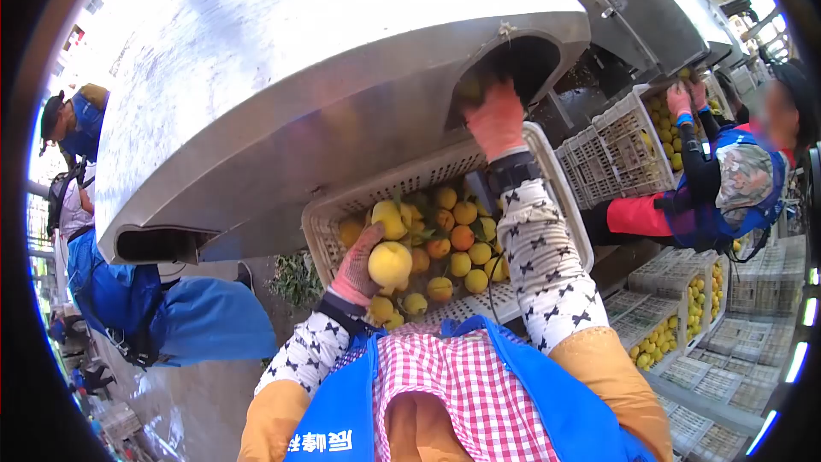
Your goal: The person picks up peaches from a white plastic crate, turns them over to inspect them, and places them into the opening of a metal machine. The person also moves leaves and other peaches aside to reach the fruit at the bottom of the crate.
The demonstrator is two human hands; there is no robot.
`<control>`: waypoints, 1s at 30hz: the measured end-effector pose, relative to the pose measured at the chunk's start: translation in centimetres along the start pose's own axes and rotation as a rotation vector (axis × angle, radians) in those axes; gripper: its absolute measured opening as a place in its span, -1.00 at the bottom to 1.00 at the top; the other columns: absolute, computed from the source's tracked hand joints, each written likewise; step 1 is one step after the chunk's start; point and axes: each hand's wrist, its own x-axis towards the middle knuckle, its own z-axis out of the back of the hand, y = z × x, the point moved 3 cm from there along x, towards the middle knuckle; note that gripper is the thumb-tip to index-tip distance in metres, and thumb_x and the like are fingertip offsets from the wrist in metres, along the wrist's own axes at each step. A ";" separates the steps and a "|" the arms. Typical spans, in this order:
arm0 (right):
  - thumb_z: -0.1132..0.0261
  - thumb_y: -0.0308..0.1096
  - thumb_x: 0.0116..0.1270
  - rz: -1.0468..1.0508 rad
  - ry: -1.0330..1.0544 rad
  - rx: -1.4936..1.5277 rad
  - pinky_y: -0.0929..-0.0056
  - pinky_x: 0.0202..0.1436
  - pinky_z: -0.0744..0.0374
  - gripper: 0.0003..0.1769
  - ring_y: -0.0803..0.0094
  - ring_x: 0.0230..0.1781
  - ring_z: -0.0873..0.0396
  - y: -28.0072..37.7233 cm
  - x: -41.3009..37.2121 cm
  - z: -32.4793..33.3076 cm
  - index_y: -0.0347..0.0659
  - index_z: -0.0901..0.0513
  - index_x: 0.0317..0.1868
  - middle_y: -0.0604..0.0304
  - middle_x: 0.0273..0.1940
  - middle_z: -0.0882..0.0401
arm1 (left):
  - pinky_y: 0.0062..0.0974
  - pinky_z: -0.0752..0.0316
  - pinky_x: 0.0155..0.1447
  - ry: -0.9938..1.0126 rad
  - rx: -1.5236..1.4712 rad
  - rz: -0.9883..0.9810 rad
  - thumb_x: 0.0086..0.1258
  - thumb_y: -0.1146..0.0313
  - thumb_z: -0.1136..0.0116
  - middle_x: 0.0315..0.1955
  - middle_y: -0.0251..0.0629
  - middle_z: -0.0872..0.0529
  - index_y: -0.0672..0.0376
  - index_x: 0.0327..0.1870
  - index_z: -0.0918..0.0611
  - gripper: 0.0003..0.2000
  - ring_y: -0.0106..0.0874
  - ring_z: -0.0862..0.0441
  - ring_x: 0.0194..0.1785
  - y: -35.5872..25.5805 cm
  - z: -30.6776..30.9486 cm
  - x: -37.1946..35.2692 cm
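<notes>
A white plastic crate (321, 231) holds yellow and orange fruits (462, 238) with some green leaves. Over its left part is my left hand (357, 267) in a pinkish glove, its fingers closed round a pale yellow fruit (390, 265). Another yellow fruit (389, 218) lies just beyond the fingertips. My right hand (496, 115), gloved in pink, reaches into the dark opening (534, 64) of a metal machine (342, 103). Its fingertips are blurred in the shadow, and a dim greenish-yellow shape shows beside them, so what it holds cannot be made out.
At the right, a co-worker (740, 180) in a blue vest handles fruit at another crate (616, 154). Stacked crates (667, 291) stand at the lower right. Two people (81, 124) are at the far left, near blue cloth (205, 321). A second opening (158, 245) is at the machine's left end.
</notes>
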 end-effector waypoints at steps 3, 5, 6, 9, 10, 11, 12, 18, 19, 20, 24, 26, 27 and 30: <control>-0.51 -0.11 0.07 0.298 -0.266 0.436 0.19 0.19 -0.52 -0.18 -0.02 0.17 -0.49 -0.3 -0.4 3.4 -0.31 -0.44 0.29 -0.20 0.18 -0.47 | -0.28 -0.68 0.05 0.069 0.004 -0.005 0.46 0.13 -0.20 0.02 -0.14 -0.68 0.21 0.24 -0.50 -0.55 -0.25 -0.71 0.00 -0.5 -2.0 1.4; -0.51 -0.11 0.11 0.290 -0.118 0.624 0.23 0.24 -0.49 -0.17 0.08 0.17 -0.50 0.6 -3.8 5.3 -0.30 -0.42 0.33 -0.10 0.17 -0.50 | -0.23 -0.65 0.10 0.136 0.010 -0.067 0.49 0.06 -0.13 0.07 -0.13 -0.66 0.21 0.29 -0.47 -0.51 -0.23 -0.68 0.05 -1.0 -4.1 1.7; -0.50 -0.10 0.14 0.266 0.034 0.800 0.27 0.28 -0.45 -0.16 0.19 0.18 -0.51 1.0 -6.2 6.2 -0.28 -0.40 0.37 0.00 0.17 -0.54 | -0.23 -0.65 0.10 0.128 0.009 -0.068 0.49 0.06 -0.13 0.07 -0.13 -0.66 0.21 0.29 -0.47 -0.51 -0.23 -0.68 0.05 -1.3 -4.3 1.9; -0.53 -0.11 0.10 0.214 0.632 1.046 0.35 0.46 -0.25 -0.04 0.28 0.39 -0.32 2.6 -9.9 6.7 -0.30 -0.31 0.44 0.02 0.35 -0.39 | -0.13 -0.61 0.16 0.231 0.082 0.044 0.49 -0.05 -0.08 0.11 -0.10 -0.63 0.18 0.32 -0.45 -0.44 -0.20 -0.65 0.10 -1.6 -5.1 2.5; -0.53 -0.11 0.10 0.203 0.631 1.046 0.35 0.46 -0.25 -0.04 0.28 0.39 -0.32 2.8 -10.6 6.5 -0.30 -0.31 0.44 0.02 0.35 -0.39 | -0.09 -0.61 0.14 0.307 -0.001 0.188 0.49 -0.09 -0.06 0.11 -0.10 -0.63 0.15 0.32 -0.45 -0.43 -0.20 -0.66 0.08 -1.5 -5.6 2.2; -0.54 -0.16 0.08 0.148 0.773 1.211 0.36 0.42 -0.31 -0.08 0.27 0.34 -0.37 3.3 -11.4 5.9 -0.31 -0.36 0.41 0.01 0.31 -0.41 | -0.05 -0.61 0.12 0.383 -0.086 0.332 0.48 -0.14 -0.04 0.10 -0.10 -0.63 0.13 0.33 -0.45 -0.41 -0.19 -0.66 0.06 -1.4 -6.0 2.1; -0.55 -0.22 0.06 0.091 0.913 1.375 0.36 0.38 -0.37 -0.12 0.27 0.29 -0.43 3.6 -12.0 5.6 -0.31 -0.40 0.38 -0.01 0.26 -0.43 | -0.04 -0.62 0.03 0.418 -0.077 0.385 0.47 -0.19 -0.01 0.07 -0.11 -0.64 0.09 0.33 -0.46 -0.39 -0.21 -0.67 0.01 -1.0 -5.8 2.6; -0.60 -0.13 -0.04 0.112 0.099 0.839 0.24 0.17 -0.53 -0.15 0.09 0.03 -0.58 1.2 -8.1 5.5 -0.36 -0.49 0.24 -0.05 0.02 -0.57 | -0.23 -0.65 -0.05 0.307 0.131 0.151 0.45 -0.23 -0.01 -0.12 -0.02 -0.69 0.29 0.20 -0.52 -0.34 -0.18 -0.69 -0.12 -0.9 -5.7 5.1; -0.60 -0.08 -0.06 0.157 -0.150 0.509 0.19 0.12 -0.56 -0.13 0.00 -0.04 -0.59 0.1 -6.5 5.2 -0.35 -0.50 0.22 -0.09 -0.02 -0.57 | -0.21 -0.65 -0.04 0.258 0.086 0.194 0.47 -0.19 -0.01 -0.13 -0.01 -0.69 0.33 0.18 -0.53 -0.35 -0.17 -0.69 -0.12 -0.9 -5.5 4.9; -0.56 0.00 -0.02 0.100 -0.281 0.293 0.10 0.05 -0.56 -0.12 -0.10 -0.07 -0.55 -0.3 -5.6 4.5 -0.34 -0.48 0.24 -0.14 -0.02 -0.54 | -0.21 -0.65 -0.04 0.271 0.091 0.195 0.47 -0.19 -0.01 -0.13 -0.01 -0.69 0.33 0.18 -0.53 -0.35 -0.17 -0.69 -0.12 -0.5 -5.0 5.1; -0.42 0.09 0.14 0.165 -0.200 0.008 0.09 0.11 -0.54 -0.07 -0.09 0.17 -0.44 0.0 -4.9 2.5 -0.37 -0.34 0.36 -0.18 0.09 -0.49 | -0.22 -0.62 0.05 0.040 -0.086 0.088 0.51 -0.03 -0.02 -0.12 -0.10 -0.68 0.25 0.09 -0.56 -0.54 -0.20 -0.67 -0.05 1.1 -1.5 6.0; -0.41 0.07 0.15 0.092 -0.131 -0.003 0.11 0.13 -0.54 -0.07 -0.09 0.18 -0.44 0.0 -5.1 3.2 -0.38 -0.33 0.37 -0.18 0.09 -0.49 | -0.26 -0.62 0.08 0.029 -0.102 0.074 0.52 0.05 -0.03 -0.11 -0.21 -0.67 0.15 0.06 -0.57 -0.64 -0.28 -0.66 -0.01 1.6 -0.3 5.9; -0.41 0.06 0.16 0.023 -0.070 -0.013 0.12 0.14 -0.54 -0.08 -0.08 0.19 -0.44 -0.1 -5.3 3.1 -0.38 -0.32 0.37 -0.18 0.10 -0.50 | -0.25 -0.57 0.16 0.057 0.060 -0.001 0.52 0.09 -0.02 -0.05 -0.22 -0.65 0.13 0.09 -0.55 -0.67 -0.27 -0.62 0.06 1.5 0.0 5.8; -0.40 0.00 0.18 0.051 -0.158 -0.110 0.16 0.15 -0.55 -0.13 -0.06 0.15 -0.49 0.1 -3.8 0.7 -0.36 -0.34 0.37 -0.18 0.09 -0.50 | -0.13 -0.48 0.26 0.103 0.070 -0.090 0.50 0.14 -0.01 0.04 -0.12 -0.61 0.20 0.15 -0.51 -0.64 -0.17 -0.55 0.16 1.4 0.0 6.3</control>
